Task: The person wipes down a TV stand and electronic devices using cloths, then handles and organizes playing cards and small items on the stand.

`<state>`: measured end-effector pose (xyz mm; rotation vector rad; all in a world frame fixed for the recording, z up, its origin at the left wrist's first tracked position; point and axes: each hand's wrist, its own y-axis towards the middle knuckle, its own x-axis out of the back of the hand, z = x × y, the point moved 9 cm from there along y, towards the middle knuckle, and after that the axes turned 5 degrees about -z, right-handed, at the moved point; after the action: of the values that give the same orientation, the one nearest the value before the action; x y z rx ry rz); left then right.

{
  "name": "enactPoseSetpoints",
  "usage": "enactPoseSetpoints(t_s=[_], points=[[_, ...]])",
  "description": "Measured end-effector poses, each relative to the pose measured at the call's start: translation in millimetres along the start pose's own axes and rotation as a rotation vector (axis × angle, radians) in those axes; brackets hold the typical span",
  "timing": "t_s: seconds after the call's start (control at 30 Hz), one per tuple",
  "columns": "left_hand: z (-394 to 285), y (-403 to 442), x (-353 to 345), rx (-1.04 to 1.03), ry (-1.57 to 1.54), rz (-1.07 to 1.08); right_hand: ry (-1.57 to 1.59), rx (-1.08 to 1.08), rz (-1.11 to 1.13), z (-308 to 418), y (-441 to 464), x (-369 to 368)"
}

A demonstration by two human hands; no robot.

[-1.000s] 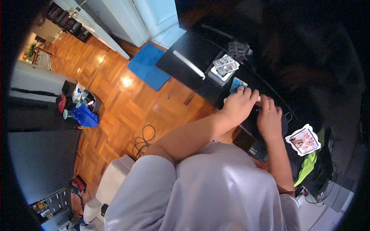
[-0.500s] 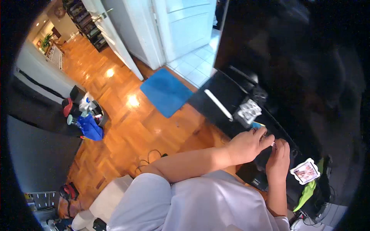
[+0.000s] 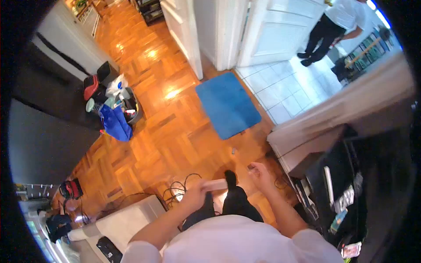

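My left hand (image 3: 196, 196) is closed around one end of a pale, flat oblong object (image 3: 215, 185), which points to the right above my lap. My right hand (image 3: 261, 176) is raised over the wooden floor, apart from the left, with its fingers curled. A small dark thing shows at its fingertips, too small to name. Below the hands are my dark-clothed legs and one dark foot (image 3: 230, 179).
A blue mat (image 3: 229, 105) lies before the tiled doorway, where another person (image 3: 329, 33) stands. At right, a black desk holds a white stick (image 3: 329, 184) and blister packs (image 3: 344, 199). Cables (image 3: 175, 193) lie by a pale seat (image 3: 127, 221). A blue bag (image 3: 115, 122) stands left.
The view has swung so that the desk is at the lower right. Both hands have left the desk and moved apart, and the pale object now shows in my left hand.
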<state>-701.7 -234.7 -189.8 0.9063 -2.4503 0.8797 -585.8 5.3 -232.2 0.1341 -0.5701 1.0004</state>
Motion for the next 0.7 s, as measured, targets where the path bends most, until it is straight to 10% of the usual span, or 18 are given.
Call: enactPoseSetpoints(t_s=[0.17, 0.23, 0.37, 0.43, 0.6, 0.7], points=[[121, 15, 11, 0.3, -0.013, -0.125, -0.168, -0.053, 0.054, -181, 111, -103], [139, 31, 18, 0.047, -0.179, -0.323, -0.47, -0.481, 0.333, -265, 140, -143], [231, 61, -16, 0.301, -0.418, -0.348, -0.408, -0.681, 0.253, -343, 188, -192], [255, 77, -31, 0.385, -0.698, -0.384, -0.711, -0.298, 0.264, -376, 210, -227], [281, 107, -49, 0.307, -0.67, -0.438, -0.825, -0.218, 0.412, -491, 212, -303], [290, 112, -61, 0.345, -0.861, -0.464, -0.711, -0.486, -0.013, -484, 200, -278]])
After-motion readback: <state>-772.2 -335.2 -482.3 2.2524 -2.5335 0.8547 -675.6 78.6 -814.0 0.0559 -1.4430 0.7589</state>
